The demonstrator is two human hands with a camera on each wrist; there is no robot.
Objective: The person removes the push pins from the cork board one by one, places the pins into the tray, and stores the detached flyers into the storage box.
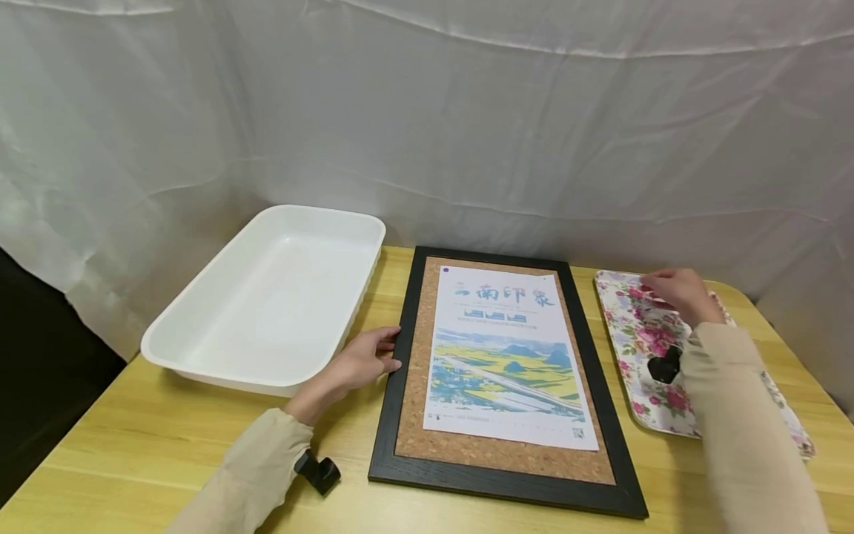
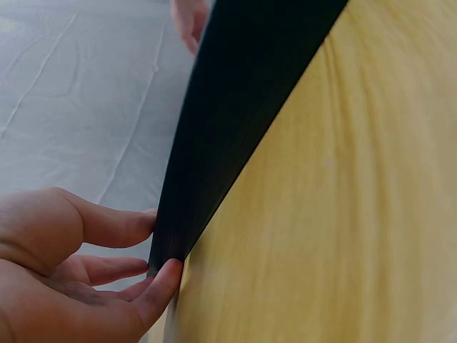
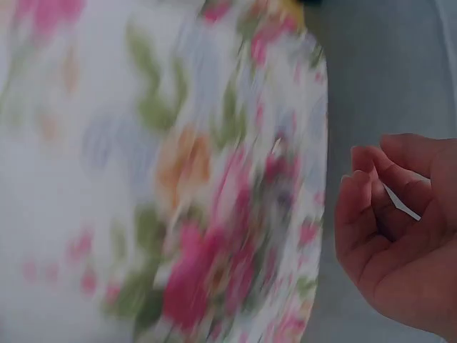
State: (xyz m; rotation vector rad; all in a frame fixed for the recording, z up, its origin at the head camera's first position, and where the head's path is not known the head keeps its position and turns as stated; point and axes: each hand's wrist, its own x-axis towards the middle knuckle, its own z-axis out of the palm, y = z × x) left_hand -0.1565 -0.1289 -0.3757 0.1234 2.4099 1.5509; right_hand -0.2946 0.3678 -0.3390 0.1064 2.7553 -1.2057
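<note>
Left hand [image 1: 363, 361] fingers [image 2: 118, 227] spread, touching frame [image 1: 499, 374] left edge at centre, long axis running away; right hand [image 1: 677, 293] fingers curled over tray [image 1: 623, 334] at right, grip unclear.

One white tray [image 1: 220, 356], one floral tray [image 1: 630, 334], one cork board [image 1: 414, 326], one poster [image 1: 507, 356]

We see soft, even, bright light with faint shadows under the white tray [image 1: 267, 297]. The head view bends at its edges. Our right wrist view smears the floral tray [image 3: 178, 179] with motion blur.
</note>
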